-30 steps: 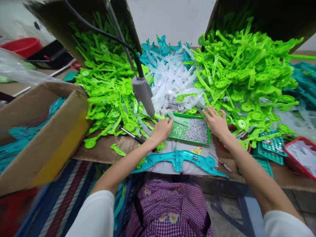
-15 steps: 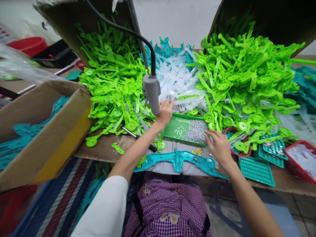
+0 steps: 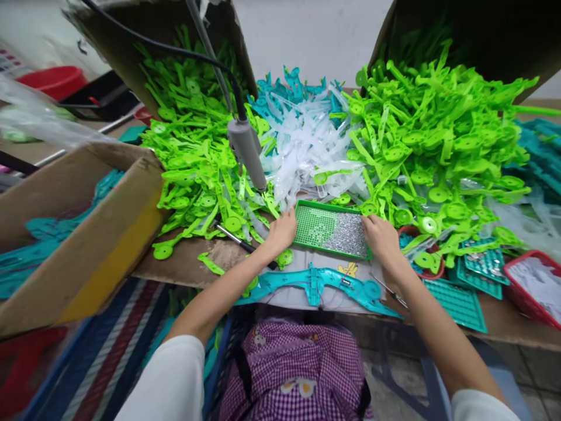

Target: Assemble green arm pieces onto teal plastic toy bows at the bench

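Note:
My left hand [image 3: 283, 230] is closed on the left end of a shallow green tray [image 3: 309, 224] with a perforated bottom. At the tray's right end, my right hand [image 3: 381, 238] pinches the rim. Small silvery screws [image 3: 348, 233] lie heaped across the right half of the tray. Just in front of it, a turquoise bow-shaped plastic part [image 3: 314, 285] with thin wires lies on a pale sheet at the table's edge. A grey electric screwdriver [image 3: 246, 151] hangs on a cable above and left of my left hand, touched by neither hand.
Bright green plastic parts [image 3: 438, 134] are piled to both sides, with clear plastic strips [image 3: 307, 140] between. A cardboard box [image 3: 127, 216] with turquoise parts stands left. A black-handled tool [image 3: 236, 238] lies near my left wrist. Turquoise trays [image 3: 456, 304] and a red basket [image 3: 530, 310] are at right.
My left hand has come down from beside the screwdriver to the tray's left end. My right hand has closed on the right end. The screwdriver has swung left and tilted.

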The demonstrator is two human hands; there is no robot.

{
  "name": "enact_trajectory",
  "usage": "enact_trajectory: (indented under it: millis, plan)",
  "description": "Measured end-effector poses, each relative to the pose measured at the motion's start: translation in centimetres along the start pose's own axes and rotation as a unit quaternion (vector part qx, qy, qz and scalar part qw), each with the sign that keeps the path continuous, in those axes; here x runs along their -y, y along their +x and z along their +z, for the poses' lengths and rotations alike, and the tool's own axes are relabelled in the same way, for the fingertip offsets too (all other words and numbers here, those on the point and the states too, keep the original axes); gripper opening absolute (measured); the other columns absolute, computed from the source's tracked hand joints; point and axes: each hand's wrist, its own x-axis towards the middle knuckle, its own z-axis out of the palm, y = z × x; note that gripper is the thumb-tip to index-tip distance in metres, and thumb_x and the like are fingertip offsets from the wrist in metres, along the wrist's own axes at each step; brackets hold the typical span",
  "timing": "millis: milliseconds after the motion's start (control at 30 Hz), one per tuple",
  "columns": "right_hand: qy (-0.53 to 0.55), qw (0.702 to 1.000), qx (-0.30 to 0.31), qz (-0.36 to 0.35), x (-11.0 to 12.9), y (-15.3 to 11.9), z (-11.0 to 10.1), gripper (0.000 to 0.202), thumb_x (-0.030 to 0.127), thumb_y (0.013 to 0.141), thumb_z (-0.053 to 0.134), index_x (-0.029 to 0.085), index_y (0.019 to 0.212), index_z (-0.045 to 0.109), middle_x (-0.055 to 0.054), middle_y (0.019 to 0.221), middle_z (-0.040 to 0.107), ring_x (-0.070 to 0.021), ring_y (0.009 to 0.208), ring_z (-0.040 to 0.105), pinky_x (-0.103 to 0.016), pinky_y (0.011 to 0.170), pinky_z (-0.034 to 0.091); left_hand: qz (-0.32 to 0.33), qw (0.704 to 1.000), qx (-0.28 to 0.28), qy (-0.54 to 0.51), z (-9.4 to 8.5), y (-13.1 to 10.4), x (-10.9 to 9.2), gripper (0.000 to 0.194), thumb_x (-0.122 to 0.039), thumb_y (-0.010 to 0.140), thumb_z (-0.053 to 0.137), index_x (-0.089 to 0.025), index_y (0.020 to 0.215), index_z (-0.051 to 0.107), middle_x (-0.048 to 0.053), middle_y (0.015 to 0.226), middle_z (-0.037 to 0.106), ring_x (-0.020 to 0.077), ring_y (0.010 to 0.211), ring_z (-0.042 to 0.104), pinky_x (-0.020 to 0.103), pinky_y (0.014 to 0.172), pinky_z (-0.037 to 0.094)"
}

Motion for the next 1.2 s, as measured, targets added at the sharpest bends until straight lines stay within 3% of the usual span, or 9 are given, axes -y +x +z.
enact_trajectory:
  millis: [167,333,467,533,633,733,833,1033,1200]
  plan:
    - [0.014,0.999,-0.032,0.017,-1.2,-0.3,0.6,0.040,0.023,0.097,0.028,0.012,0.121,0.059,-0.015,0.114,0.063,-0.0245,0.101,0.056,-0.033,0.082,0.039,0.027,0.999,0.013,-0.028,-0.5,0.2,0.8,0.043,-0.018,0.090,0.038,-0.009,0.132,0.044,0.021,0.109,0.063,0.0339,0.097,0.064,0.044,0.082,0.047]
    - [0.021,0.999,0.012,0.044,-0.3,1.1,0.3,0.043,0.030,0.099,0.027,0.013,0.125,0.056,-0.015,0.117,0.063,-0.0244,0.098,0.059,-0.035,0.080,0.040,0.064,0.990,-0.036,-0.124,-2.0,-2.4,1.7,0.038,-0.022,0.085,0.044,-0.014,0.122,0.048,0.013,0.104,0.062,0.0269,0.092,0.062,0.039,0.084,0.047]
    - [0.026,0.997,0.012,0.078,-0.1,3.1,-0.3,0.046,0.033,0.099,0.025,0.015,0.133,0.049,-0.016,0.117,0.062,-0.0253,0.094,0.061,-0.037,0.078,0.039,0.044,0.973,-0.040,-0.225,-1.2,-4.2,2.6,0.047,-0.021,0.079,0.048,-0.013,0.125,0.046,0.014,0.113,0.058,0.0252,0.090,0.061,0.042,0.084,0.048]
    - [0.035,0.996,0.014,0.076,-0.1,3.9,-0.6,0.047,0.033,0.098,0.027,0.014,0.137,0.046,-0.017,0.116,0.062,-0.0268,0.093,0.061,-0.040,0.079,0.040,0.020,0.948,-0.024,-0.317,0.0,-4.5,3.2,0.059,-0.021,0.075,0.053,-0.013,0.132,0.042,0.013,0.114,0.060,0.0232,0.088,0.062,0.040,0.084,0.049]
    - [0.064,0.996,0.011,0.061,-0.1,3.8,-1.2,0.044,0.033,0.097,0.029,0.016,0.130,0.053,-0.015,0.115,0.063,-0.0271,0.097,0.061,-0.039,0.079,0.041,-0.014,0.877,0.001,-0.480,1.6,-4.5,3.7,0.074,-0.020,0.069,0.059,-0.014,0.139,0.038,0.011,0.112,0.065,0.0203,0.085,0.064,0.034,0.080,0.051]
    - [0.095,0.990,0.008,0.102,0.3,1.7,-1.7,0.042,0.038,0.097,0.029,0.019,0.118,0.061,-0.013,0.112,0.065,-0.0256,0.092,0.063,-0.035,0.074,0.043,-0.048,0.801,0.013,-0.597,2.1,-4.5,3.5,0.076,-0.019,0.068,0.057,-0.014,0.142,0.038,0.007,0.103,0.069,0.0174,0.079,0.065,0.029,0.075,0.052]
    - [0.098,0.986,0.052,0.125,0.8,-1.6,-2.0,0.043,0.046,0.096,0.033,0.020,0.113,0.062,-0.013,0.107,0.068,-0.0256,0.084,0.065,-0.034,0.068,0.043,-0.066,0.752,-0.004,-0.656,1.7,-4.5,2.8,0.070,-0.018,0.069,0.053,-0.013,0.138,0.045,0.005,0.100,0.071,0.0171,0.081,0.065,0.026,0.073,0.052]
    - [0.157,0.973,0.113,0.124,0.5,-5.2,-1.5,0.047,0.054,0.095,0.031,0.024,0.118,0.060,-0.009,0.094,0.073,-0.0263,0.085,0.068,-0.033,0.068,0.044,-0.073,0.731,-0.029,-0.678,1.9,-4.7,2.3,0.070,-0.017,0.066,0.052,-0.012,0.136,0.050,0.006,0.107,0.071,0.0177,0.086,0.065,0.025,0.072,0.053]
    - [0.247,0.956,0.120,0.100,-1.0,-5.5,-1.8,0.054,0.057,0.094,0.030,0.022,0.126,0.056,-0.010,0.108,0.071,-0.0277,0.100,0.066,-0.035,0.078,0.047,-0.095,0.726,-0.044,-0.680,2.8,-5.3,2.5,0.073,-0.017,0.066,0.052,-0.015,0.139,0.047,0.005,0.108,0.071,0.0167,0.081,0.066,0.025,0.070,0.054]
